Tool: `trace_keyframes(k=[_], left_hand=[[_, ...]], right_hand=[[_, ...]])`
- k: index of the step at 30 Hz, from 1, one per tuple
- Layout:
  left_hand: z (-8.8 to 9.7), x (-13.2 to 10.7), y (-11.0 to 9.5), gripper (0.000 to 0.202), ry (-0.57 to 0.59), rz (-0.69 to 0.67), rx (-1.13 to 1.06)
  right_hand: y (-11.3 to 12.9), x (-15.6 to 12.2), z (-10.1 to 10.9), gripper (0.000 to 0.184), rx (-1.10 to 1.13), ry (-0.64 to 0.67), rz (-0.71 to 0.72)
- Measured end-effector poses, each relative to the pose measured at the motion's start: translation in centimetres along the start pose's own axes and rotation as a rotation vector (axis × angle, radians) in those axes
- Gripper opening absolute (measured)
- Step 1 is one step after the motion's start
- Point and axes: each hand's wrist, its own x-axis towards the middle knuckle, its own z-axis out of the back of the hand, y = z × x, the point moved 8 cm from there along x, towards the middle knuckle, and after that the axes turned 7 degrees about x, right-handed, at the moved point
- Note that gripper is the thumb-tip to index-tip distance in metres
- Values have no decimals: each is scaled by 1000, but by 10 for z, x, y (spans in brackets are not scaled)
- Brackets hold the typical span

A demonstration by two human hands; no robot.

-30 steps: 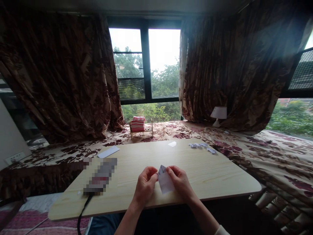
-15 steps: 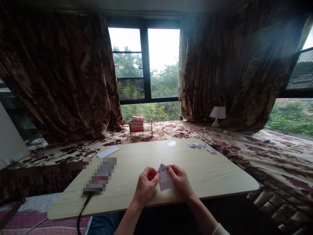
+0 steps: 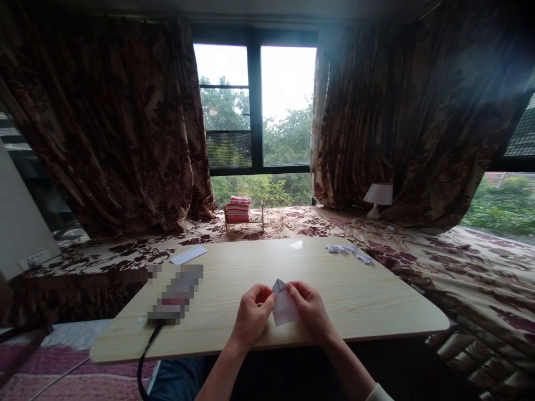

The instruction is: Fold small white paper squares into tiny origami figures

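Between my two hands is a small sheet of paper (image 3: 285,311), folded to a point at its top. My left hand (image 3: 253,313) pinches its left edge near the fold. On the other side, my right hand (image 3: 308,307) grips the upper right of the paper with thumb and fingers. Both hands are just above the near side of a light wooden table (image 3: 234,278). Several small folded paper pieces (image 3: 348,252) lie in a row at the table's far right.
A white flat pad (image 3: 189,254) lies at the table's far left. Nearer stands a pixelated object (image 3: 178,295) with a black cable (image 3: 146,356). Behind the table, a small rack with striped towels (image 3: 239,210) and a white lamp (image 3: 378,196) rest on a floral-covered ledge.
The whole scene has shifted slightly right as my head turned a little left. My hands keep the same pinch on the paper, with hardly any movement.
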Motion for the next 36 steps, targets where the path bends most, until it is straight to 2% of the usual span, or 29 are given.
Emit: trace_keyframes(k=[9,24,31,36], left_hand=[[7,-2,-11,16,-74,-81,7],[7,-2,-5,16,-95,-79,-3],[4,-6,-18,12,-93,-152,74],[3,-7,-25,12,-99,-184,107]], right_hand=[[2,0,-1,37,-22,8,5],[1,0,-2,36,-43,11,0],[5,0,-11,26,-48,97,12],[11,-1,-12,23,-60,104,36]])
